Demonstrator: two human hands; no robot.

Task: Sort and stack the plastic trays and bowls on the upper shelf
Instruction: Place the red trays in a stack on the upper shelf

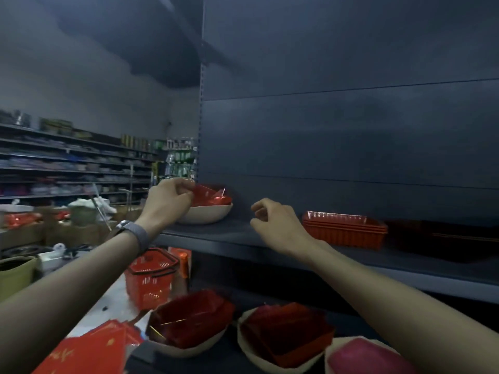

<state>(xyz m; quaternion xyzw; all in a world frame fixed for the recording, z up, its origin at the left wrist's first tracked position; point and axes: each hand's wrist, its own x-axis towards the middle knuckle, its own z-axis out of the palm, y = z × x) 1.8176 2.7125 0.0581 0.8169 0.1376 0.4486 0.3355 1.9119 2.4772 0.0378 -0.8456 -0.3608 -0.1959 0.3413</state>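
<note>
My left hand [172, 198] pinches the red tray [213, 197] sitting in the cream bowl [208, 215] on the upper shelf [229, 236]. My right hand [278, 225] hovers loosely curled, empty, beside the stacked red trays [345, 232].

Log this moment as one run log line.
left hand: pinches red tray in cream bowl | right hand: empty, at upper shelf | red tray stack: on shelf, right

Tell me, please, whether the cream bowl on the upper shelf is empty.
Not empty: red trays sit inside the cream bowl, rising above its rim; the left hand holds their edge.
</note>
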